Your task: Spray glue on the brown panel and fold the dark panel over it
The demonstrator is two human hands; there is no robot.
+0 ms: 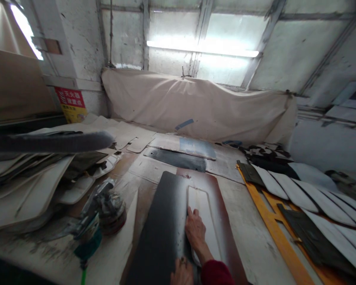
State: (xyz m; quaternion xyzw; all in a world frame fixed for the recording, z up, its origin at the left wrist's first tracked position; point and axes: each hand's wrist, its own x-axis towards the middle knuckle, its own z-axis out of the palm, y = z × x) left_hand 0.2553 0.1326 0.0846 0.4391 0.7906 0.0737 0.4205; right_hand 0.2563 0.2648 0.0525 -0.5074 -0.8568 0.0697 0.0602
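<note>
A long white panel point(203, 202) with a rounded outline and a raised rim lies on a dark board point(157, 213) that fades to reddish brown on its right side. My right hand point(195, 227), in a dark red sleeve, rests on the panel with its index finger stretched along the left rim. Below it, at the bottom edge of the view, is my left hand point(182, 272), near the panel's lower left end. The frame's edge cuts it off and its fingertips are hidden. A spray gun point(87, 225) with a green hose stands to the left.
A stained cup point(112, 213) stands by the spray gun. White panels point(38, 190) are piled on the left, under a blurred dark bar point(53, 141). On the right, an orange rack point(269, 221) carries white and dark green pieces. Beige cloth point(195, 105) hangs behind the table.
</note>
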